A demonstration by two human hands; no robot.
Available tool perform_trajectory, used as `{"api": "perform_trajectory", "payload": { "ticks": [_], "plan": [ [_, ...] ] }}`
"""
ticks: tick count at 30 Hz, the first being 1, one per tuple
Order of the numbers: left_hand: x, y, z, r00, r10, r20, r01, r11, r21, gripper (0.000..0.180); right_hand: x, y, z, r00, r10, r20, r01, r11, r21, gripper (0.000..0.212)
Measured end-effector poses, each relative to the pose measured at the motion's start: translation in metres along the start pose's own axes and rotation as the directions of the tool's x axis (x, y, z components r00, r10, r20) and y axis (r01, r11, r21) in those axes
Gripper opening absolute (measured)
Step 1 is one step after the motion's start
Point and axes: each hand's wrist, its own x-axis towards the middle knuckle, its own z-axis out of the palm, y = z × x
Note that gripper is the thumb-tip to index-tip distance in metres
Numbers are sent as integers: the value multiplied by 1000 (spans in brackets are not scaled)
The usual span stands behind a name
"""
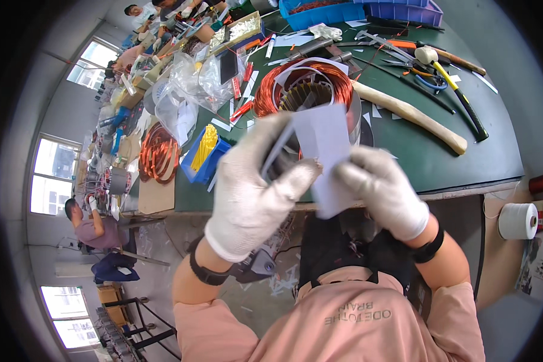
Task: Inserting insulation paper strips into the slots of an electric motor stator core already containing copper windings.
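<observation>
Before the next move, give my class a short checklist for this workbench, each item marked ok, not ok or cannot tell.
1. Left hand gloved, holding the white sheet: ok.
2. Right hand gloved: ok.
3. Right hand's grip firm: cannot tell, blurred.
4. Yellow strips kept in the blue bin: ok.
5. Green table free of scraps: not ok, white scraps lie there.

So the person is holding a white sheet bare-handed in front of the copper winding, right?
Not bare-handed: the head view shows left hand and right hand both gloved in white. The white sheet is indeed before the copper winding.
</observation>
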Motion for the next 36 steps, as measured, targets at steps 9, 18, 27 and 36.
{"api": "perform_trajectory", "payload": {
  "ticks": [9,18,27,36],
  "plan": [
    [-20,-34,2,991,97,88,-116,964,240,19,-6,33,28,943,-245,-224,201,958,-203,18],
    [-19,-25,-32,989,43,-143,-13,978,206,19,4,20,2,930,-203,-307,100,942,-322,20],
    [59,-38,-8,826,407,391,-560,512,652,44,25,4,-35,947,-6,-320,-202,763,-614,30],
    [66,-33,15,882,339,327,-469,577,668,33,49,-6,-53,927,-195,-319,-151,585,-797,18]
  ]
}}
